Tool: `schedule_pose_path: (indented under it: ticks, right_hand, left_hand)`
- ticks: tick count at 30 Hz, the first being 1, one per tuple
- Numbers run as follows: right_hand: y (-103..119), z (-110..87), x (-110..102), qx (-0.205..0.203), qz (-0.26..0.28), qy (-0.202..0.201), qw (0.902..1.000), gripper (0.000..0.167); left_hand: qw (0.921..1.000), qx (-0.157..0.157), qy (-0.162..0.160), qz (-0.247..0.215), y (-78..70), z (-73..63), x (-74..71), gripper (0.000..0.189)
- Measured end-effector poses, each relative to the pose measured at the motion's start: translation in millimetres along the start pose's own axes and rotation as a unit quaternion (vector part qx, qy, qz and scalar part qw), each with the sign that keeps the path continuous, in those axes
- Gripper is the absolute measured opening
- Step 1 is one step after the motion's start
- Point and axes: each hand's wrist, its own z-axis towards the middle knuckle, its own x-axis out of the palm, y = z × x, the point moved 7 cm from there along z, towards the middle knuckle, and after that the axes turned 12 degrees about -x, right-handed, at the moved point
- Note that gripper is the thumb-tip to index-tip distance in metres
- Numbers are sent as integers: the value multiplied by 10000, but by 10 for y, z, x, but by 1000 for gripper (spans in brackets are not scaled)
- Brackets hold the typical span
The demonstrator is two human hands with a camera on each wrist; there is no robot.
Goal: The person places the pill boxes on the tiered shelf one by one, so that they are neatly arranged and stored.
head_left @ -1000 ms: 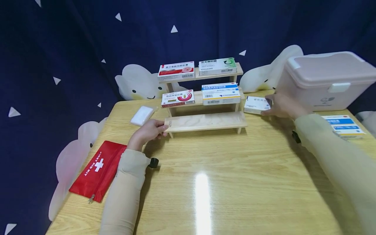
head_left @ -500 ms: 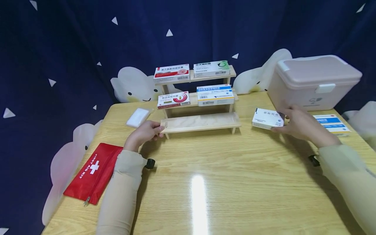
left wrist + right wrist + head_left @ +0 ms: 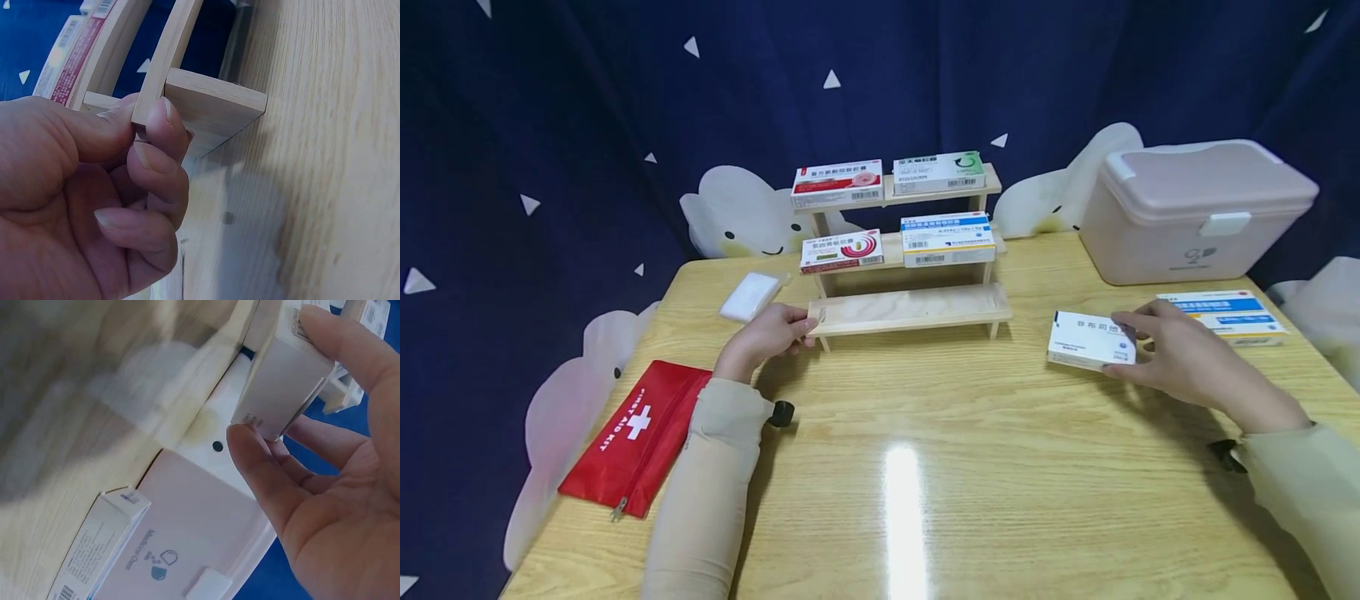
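Note:
My left hand (image 3: 769,337) pinches the left end of the lowest tier of a wooden step shelf (image 3: 910,308); in the left wrist view, thumb and forefinger (image 3: 167,122) close round the board's edge. A white medicine box (image 3: 1091,340) is held by its right end in my right hand (image 3: 1180,358), over the table to the right of the shelf. The right wrist view shows that medicine box from its end (image 3: 281,381), with the thumb on one side and fingers on the other. Two medicine boxes stand on the top tier and two on the middle one; the lowest board is bare.
A pale pink lidded medicine chest (image 3: 1202,217) stands at the back right, with a blue-and-white medicine box (image 3: 1232,317) before it. To the left lie a red first aid pouch (image 3: 640,437) and a small white packet (image 3: 750,296). A dark blue curtain (image 3: 925,75) hangs behind.
My right hand has brought the white medicine box away from beside the chest, nearer to me and slightly right. My left hand keeps its grip on the shelf. The view has shifted slightly.

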Motion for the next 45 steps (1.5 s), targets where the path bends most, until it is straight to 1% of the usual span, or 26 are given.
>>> schedule_pose_path:
  ticks: [5,8,15,20,22,25,30,35,37,40,42,45]
  right_hand:
    - [173,-25,4,-247,-11,-310,9992,83]
    - [289,-10,7,-388,9,-409,9984,81]
    - [586,108,7,-478,-18,-271,9985,79]
    - [861,257,-35,-946,84,-427,9946,75]
    - [969,339,-46,-1105,116,-477,9927,75]
    - [1113,480,-31,-1199,157,-425,9917,75]
    - [1344,754,29,-1442,420,-357,9880,75]
    - [1567,1044,102,-1771,598,-513,9810,76]
    - [1628,1164,143,-1748,618,-568,9810,76]
    - [1710,1343,223,-1595,656,-555,9835,76]
    - [1771,1455,285,-1522,741,-440,9846,76]
    - [1872,1601,377,-1545,835,-298,9840,77]
  left_hand:
    - [10000,-14,18,-5,15,21,-12,29]
    - [10000,-9,19,-1,24,28,-17,29]
    - [10000,29,13,-25,21,29,-7,29]
    - [10000,65,41,-42,12,31,-4,28]
    - [10000,70,40,-34,7,30,-10,28]
    - [10000,44,33,-43,9,32,-17,28]
    - [10000,-3,39,-52,6,21,-14,29]
    - [10000,0,43,-74,6,22,-10,28]
    - [10000,6,38,-60,9,30,-12,28]
    - [10000,-9,25,-47,13,33,-14,28]
    - [10000,-10,16,-55,14,29,-15,28]
    - [10000,-34,17,-75,16,27,-16,28]
